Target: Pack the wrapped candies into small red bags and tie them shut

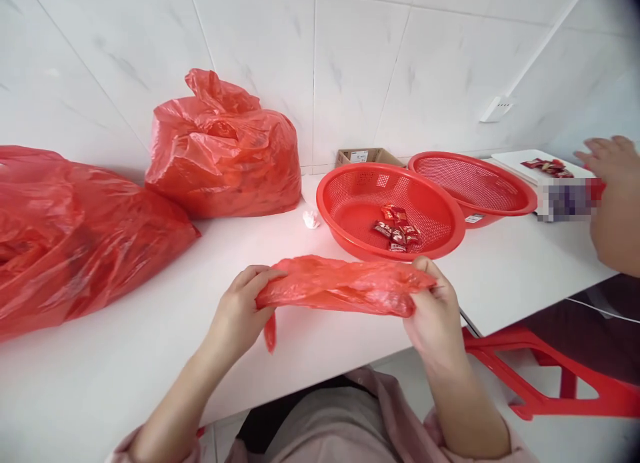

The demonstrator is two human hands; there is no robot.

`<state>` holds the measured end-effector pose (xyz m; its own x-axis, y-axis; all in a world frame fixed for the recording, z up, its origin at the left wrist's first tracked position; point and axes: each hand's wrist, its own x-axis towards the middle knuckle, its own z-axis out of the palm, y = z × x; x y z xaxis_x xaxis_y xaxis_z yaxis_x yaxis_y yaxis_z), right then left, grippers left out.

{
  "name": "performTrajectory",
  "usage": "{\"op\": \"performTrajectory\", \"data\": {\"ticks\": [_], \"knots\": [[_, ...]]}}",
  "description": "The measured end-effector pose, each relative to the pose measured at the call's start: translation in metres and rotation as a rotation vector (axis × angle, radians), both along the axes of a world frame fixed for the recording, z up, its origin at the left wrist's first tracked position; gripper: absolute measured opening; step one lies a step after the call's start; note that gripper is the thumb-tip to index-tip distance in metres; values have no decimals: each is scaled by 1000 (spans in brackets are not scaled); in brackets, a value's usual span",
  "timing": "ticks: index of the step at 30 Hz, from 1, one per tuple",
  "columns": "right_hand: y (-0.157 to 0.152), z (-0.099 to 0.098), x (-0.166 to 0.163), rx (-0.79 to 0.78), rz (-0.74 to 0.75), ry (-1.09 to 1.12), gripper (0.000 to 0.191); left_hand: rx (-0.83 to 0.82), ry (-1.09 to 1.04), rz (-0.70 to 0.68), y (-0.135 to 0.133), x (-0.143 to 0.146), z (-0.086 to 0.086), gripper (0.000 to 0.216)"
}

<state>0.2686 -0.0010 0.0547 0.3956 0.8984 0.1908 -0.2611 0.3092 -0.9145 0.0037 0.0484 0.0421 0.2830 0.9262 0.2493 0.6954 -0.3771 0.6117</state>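
Note:
A crumpled red plastic bag [340, 286] is stretched sideways between my two hands, above the table's front part. My left hand [245, 296] grips its left end, where a loose strip hangs down. The right end is pinched in my right hand [434, 303], thumb on top. Just beyond the bag stands a red plastic basket [345, 213] with perforated sides. Several small wrapped snacks [397, 229] in red and brown packets lie on its bottom. Whether the bag holds anything cannot be made out.
Two big filled red bags [225, 156] [75, 243] occupy the left side. A second red basket [473, 176], a cardboard box [367, 156] and a white scale-like tray [520, 159] with packets stand behind. Crumpled tissue [311, 219] lies near the basket. Another person's arm [617, 209] reaches in; a red stool [555, 376] stands below.

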Motion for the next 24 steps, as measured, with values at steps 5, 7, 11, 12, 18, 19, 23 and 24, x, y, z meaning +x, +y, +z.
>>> {"op": "performTrajectory", "data": {"ticks": [5,7,11,12,18,19,23,24], "knots": [[12,-14,27,-87,-122,4,20,-311,-83,-97,2,-36,14,23],[12,-19,33,-132,-133,-25,21,-379,-125,-94,-1,-40,18,29],[4,-18,34,-169,-99,-106,22,-63,-183,192,-30,-18,31,27],[1,-15,31,-159,-90,-117,21,84,-182,236,-40,-7,34,22],[-21,11,3,-175,177,-185,26,347,159,-88,-55,47,11,19],[-25,15,2,-194,239,-199,26,344,214,-57,-47,45,5,23],[-33,16,14,-244,267,-277,28,302,351,198,-11,2,0,45],[-32,12,21,-265,243,-307,30,259,367,234,-4,-11,4,51]]}}
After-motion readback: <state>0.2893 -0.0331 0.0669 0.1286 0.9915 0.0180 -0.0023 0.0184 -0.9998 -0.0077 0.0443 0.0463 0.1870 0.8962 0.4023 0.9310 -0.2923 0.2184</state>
